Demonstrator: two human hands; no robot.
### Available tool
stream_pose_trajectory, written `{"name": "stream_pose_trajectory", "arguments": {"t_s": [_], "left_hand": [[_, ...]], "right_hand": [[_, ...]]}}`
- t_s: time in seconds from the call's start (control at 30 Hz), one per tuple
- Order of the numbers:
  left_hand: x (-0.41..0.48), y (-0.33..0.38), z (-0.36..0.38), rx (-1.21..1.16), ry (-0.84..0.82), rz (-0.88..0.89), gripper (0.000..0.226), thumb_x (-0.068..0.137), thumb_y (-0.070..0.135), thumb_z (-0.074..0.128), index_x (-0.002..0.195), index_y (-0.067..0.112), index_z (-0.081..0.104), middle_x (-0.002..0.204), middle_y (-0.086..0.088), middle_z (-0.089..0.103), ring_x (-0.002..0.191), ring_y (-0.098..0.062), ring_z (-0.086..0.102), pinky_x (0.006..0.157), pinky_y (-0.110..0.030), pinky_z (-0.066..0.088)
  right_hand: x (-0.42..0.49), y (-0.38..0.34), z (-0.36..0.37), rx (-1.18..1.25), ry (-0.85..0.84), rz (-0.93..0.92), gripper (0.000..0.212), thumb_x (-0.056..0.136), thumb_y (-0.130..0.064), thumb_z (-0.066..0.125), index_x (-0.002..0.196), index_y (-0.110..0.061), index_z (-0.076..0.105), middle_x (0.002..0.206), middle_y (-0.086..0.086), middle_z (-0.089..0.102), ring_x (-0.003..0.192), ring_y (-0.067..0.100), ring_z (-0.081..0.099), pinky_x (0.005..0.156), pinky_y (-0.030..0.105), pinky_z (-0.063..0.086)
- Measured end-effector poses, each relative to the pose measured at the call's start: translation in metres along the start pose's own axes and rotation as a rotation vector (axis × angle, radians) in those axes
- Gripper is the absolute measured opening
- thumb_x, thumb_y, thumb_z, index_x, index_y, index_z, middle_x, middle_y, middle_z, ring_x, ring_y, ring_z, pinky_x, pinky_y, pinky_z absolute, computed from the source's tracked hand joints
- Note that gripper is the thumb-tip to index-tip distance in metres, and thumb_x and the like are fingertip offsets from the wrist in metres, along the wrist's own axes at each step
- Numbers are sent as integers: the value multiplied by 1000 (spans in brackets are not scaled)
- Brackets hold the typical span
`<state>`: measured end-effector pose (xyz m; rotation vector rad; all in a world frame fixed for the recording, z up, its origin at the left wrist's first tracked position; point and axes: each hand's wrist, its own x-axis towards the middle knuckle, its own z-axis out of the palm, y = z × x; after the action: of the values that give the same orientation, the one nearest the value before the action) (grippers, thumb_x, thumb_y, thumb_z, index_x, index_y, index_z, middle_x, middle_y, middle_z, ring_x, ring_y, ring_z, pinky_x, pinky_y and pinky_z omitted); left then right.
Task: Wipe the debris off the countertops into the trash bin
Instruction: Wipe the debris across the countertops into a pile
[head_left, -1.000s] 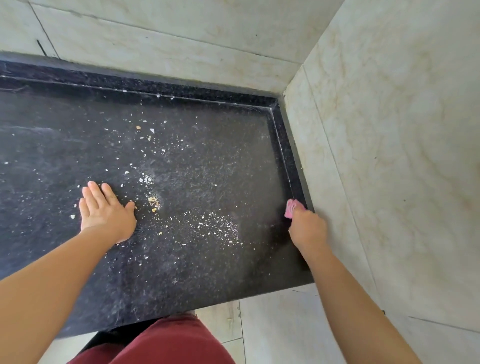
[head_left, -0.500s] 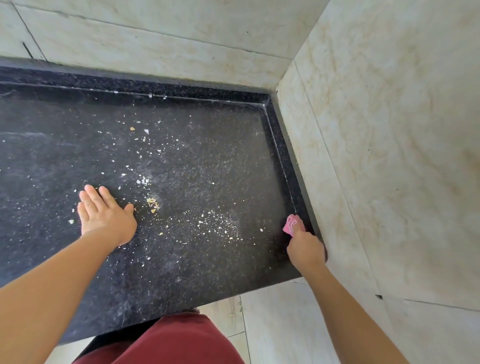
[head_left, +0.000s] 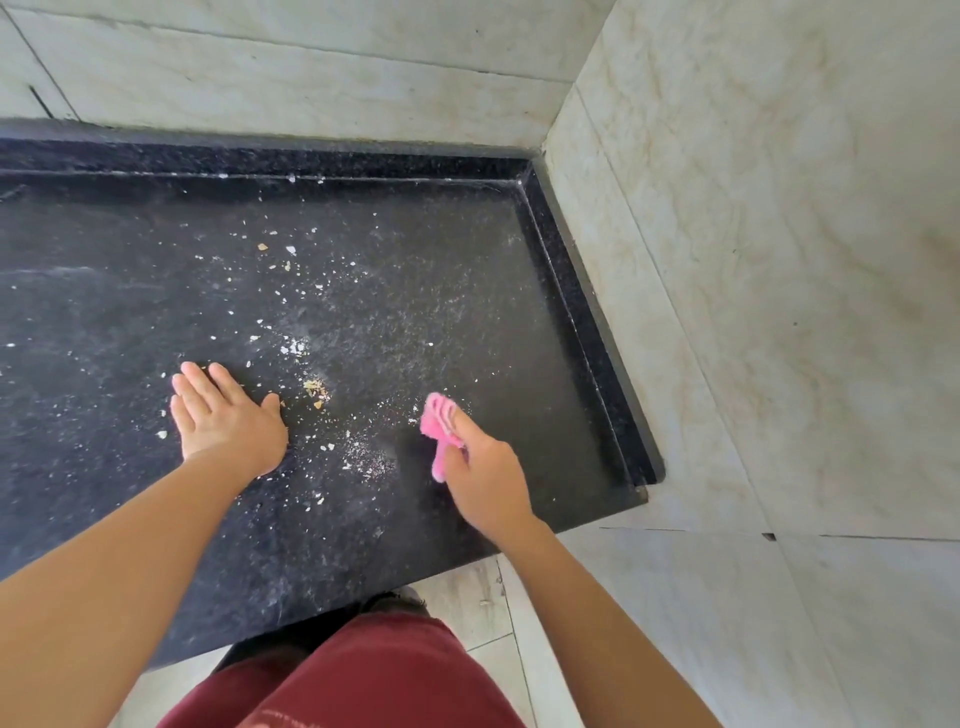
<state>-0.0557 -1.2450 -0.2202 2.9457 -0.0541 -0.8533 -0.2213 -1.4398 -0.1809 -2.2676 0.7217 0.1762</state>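
Note:
A black speckled stone countertop (head_left: 467, 291) fills the left and middle of the head view. Pale crumbs and dusty debris (head_left: 358, 452) lie scattered over its middle, with a small tan heap (head_left: 315, 387) beside my left thumb. My left hand (head_left: 226, 421) lies flat on the stone, fingers straight and pointing away from me. My right hand (head_left: 485, 480) grips a pink cloth (head_left: 439, 423) and holds it against the stone, just right of the debris patch. No trash bin is in view.
A raised black rim (head_left: 587, 312) borders the counter at the back and right, against beige marble walls (head_left: 779, 260). The counter's front edge runs diagonally above my dark red clothing (head_left: 363, 675) and the tiled floor (head_left: 483, 597).
My right hand has swept the pink cloth leftwards from the right rim to the middle of the counter, close to the debris. My left hand has stayed flat in place.

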Motion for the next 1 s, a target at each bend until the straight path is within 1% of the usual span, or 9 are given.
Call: {"name": "stream_pose_trajectory", "arguments": {"t_s": [0.13, 0.3, 0.4, 0.53, 0.63, 0.7, 0.8, 0.87, 1.0], "left_hand": [[0, -2, 2, -6, 8, 4, 71, 100, 41, 17, 146, -4, -12, 154, -25, -19, 144, -37, -16, 118, -44, -6], [0, -1, 5, -15, 27, 9, 72, 100, 41, 18, 147, -4, -11, 154, -25, -18, 144, -37, -15, 118, -44, -6], [0, -1, 5, -12, 37, 13, 71, 100, 41, 18, 147, -5, -11, 154, -26, -18, 144, -37, -15, 119, -45, -6], [1, -2, 5, -5, 51, 19, 72, 99, 42, 18, 147, -5, -10, 154, -26, -17, 144, -37, -14, 119, -44, -6], [1, -5, 6, 2, 68, 27, 73, 99, 43, 18, 147, -5, -9, 154, -26, -15, 144, -37, -13, 119, -44, -5], [3, -7, 7, 12, 86, 37, 74, 99, 45, 19, 147, -5, -7, 155, -27, -13, 144, -38, -11, 119, -44, -5], [4, -8, 9, 21, 114, 45, 75, 99, 45, 21, 147, -6, -4, 155, -28, -10, 144, -39, -8, 119, -44, -3], [5, -9, 11, 32, 129, 47, 75, 99, 45, 21, 147, -7, -4, 154, -28, -10, 144, -39, -8, 119, -45, -3], [9, -10, 16, 46, 156, 50, 75, 98, 45, 19, 146, -7, -4, 154, -30, -9, 144, -40, -7, 119, -45, -2]], "right_hand": [[-1, 79, -71, -233, 180, 309, 48, 99, -22, 44, 146, -28, 38, 97, 8, 70, 84, 23, 66, 83, 37, 55], [-34, 116, -66, -320, 67, 539, 39, 99, -17, 44, 138, -13, 45, 99, 14, 67, 85, 27, 65, 81, 37, 55], [-40, 71, -17, -366, -30, 454, 27, 95, -15, 43, 114, -4, 57, 98, 18, 69, 87, 33, 64, 76, 37, 51], [-41, 6, 49, -167, -115, 124, 46, 87, -13, 39, 129, -30, 35, 100, 6, 73, 85, 36, 68, 79, 40, 54], [-30, -26, 57, 20, -293, -33, 49, 94, -20, 32, 141, -33, 34, 92, 5, 73, 74, 25, 68, 74, 44, 56], [-13, -27, 37, 62, -185, -85, 47, 99, -29, 28, 145, -34, 36, 88, 7, 71, 71, 24, 66, 70, 44, 56], [22, 1, -17, 18, 74, 49, 50, 98, -22, 36, 144, -41, 33, 114, 2, 69, 94, 26, 64, 89, 40, 49], [52, 38, -55, -80, 158, 193, 52, 93, -15, 38, 139, -39, 34, 122, -6, 65, 96, 24, 63, 87, 36, 44], [97, 79, -90, -106, 137, 505, 51, 92, -14, 44, 141, -26, 44, 124, 3, 61, 93, 21, 57, 80, 28, 41]]}}
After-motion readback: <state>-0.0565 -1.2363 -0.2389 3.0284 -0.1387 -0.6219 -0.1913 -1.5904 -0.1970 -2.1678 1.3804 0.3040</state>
